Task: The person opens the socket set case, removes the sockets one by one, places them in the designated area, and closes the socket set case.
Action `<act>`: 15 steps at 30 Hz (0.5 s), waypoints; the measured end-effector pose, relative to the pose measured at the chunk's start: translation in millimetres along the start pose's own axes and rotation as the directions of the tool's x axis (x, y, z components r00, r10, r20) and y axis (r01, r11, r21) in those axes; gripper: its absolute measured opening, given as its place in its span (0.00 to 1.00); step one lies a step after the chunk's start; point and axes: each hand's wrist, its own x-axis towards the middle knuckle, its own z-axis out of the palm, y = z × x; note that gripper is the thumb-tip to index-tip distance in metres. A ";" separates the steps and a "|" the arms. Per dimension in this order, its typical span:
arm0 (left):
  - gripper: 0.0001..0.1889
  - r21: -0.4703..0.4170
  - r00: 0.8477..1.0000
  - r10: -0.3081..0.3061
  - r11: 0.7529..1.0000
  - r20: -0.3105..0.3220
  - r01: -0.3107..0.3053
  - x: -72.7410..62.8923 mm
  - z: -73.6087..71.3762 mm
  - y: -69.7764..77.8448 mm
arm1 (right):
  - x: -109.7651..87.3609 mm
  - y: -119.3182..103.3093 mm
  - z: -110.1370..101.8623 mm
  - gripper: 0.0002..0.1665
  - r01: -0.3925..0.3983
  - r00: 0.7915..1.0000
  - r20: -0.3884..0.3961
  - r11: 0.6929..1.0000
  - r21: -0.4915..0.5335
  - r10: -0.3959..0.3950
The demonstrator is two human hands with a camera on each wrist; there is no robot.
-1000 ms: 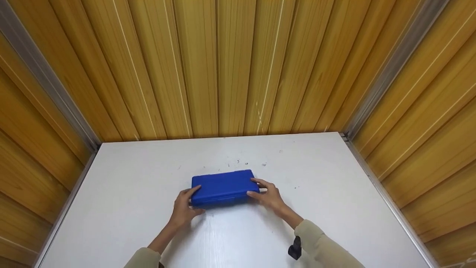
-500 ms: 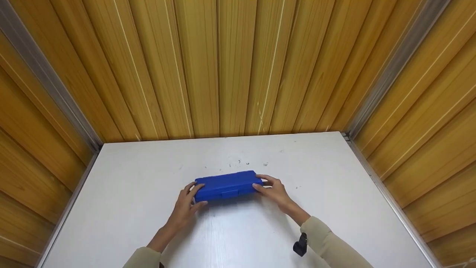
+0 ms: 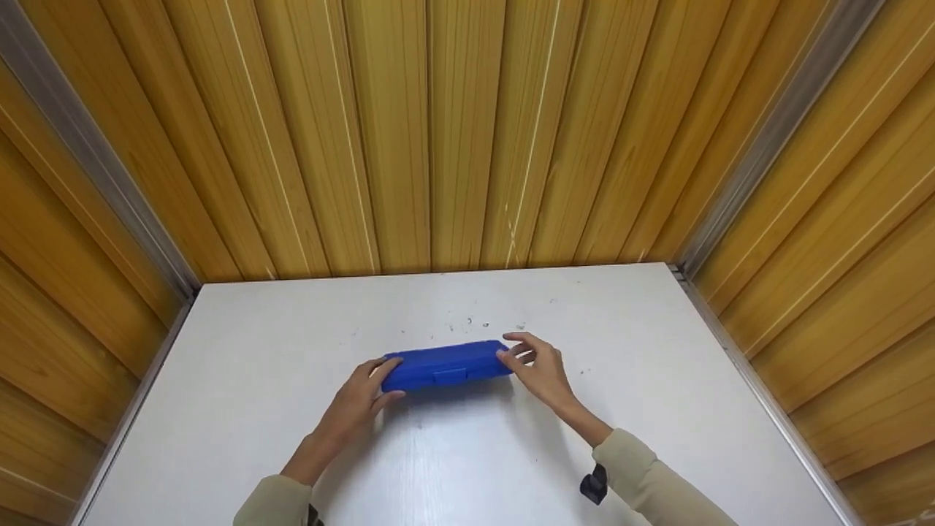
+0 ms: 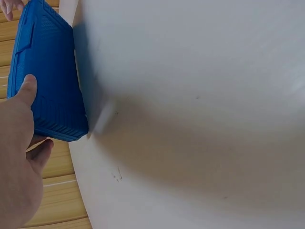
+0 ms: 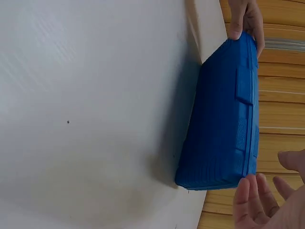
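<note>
A blue plastic case [image 3: 449,365] with a closed lid and a front latch [image 3: 450,376] is tilted over the white table, its latch side raised. Whether its far lower edge touches the table cannot be told. My left hand [image 3: 354,398] grips the left end, fingers on top and thumb on the near side; the left wrist view shows that thumb [image 4: 27,88] pressed to the case. My right hand [image 3: 540,369] is at the right end with loosely extended fingers. In the right wrist view its fingertips [image 5: 252,186] meet the end corner, while the thumb [image 5: 290,160] stands apart from it.
The white tabletop [image 3: 241,409] has small dark marks beyond the case. Yellow wood-patterned panels [image 3: 460,146] rise at the back and both sides, with metal corner posts. A black device [image 3: 594,483] hangs at the right sleeve.
The case has tipped so that its lid top shows less and its latch side faces me. My right hand has loosened its grip on the right end; the left keeps hold.
</note>
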 end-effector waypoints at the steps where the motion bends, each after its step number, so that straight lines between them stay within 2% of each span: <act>1: 0.30 0.002 1.000 0.004 1.000 -0.001 -0.004 0.6 0.3 -0.6 | -1.4 -1.5 2.6 0.19 -0.010 1.000 0.027 0.999 0.042 0.009; 5: 0.29 0.002 1.000 0.029 1.000 0.007 -0.029 3.8 1.9 -4.3 | -8.1 -6.3 18.8 0.23 -0.096 0.988 0.136 0.978 0.188 0.070; 8: 0.29 -0.010 0.999 0.049 0.999 0.024 -0.048 6.0 3.8 -7.4 | -13.5 -6.8 34.5 0.27 -0.160 0.974 0.194 0.956 0.246 0.113; 12: 0.29 0.022 0.996 0.075 0.997 0.045 -0.076 7.7 6.8 -9.0 | -21.1 -3.2 52.6 0.33 -0.208 0.963 0.226 0.933 0.294 0.144; 15: 0.30 0.083 0.994 0.097 0.991 0.048 -0.100 6.0 9.7 -8.1 | -26.5 -0.9 65.4 0.36 -0.227 0.965 0.204 0.915 0.333 0.165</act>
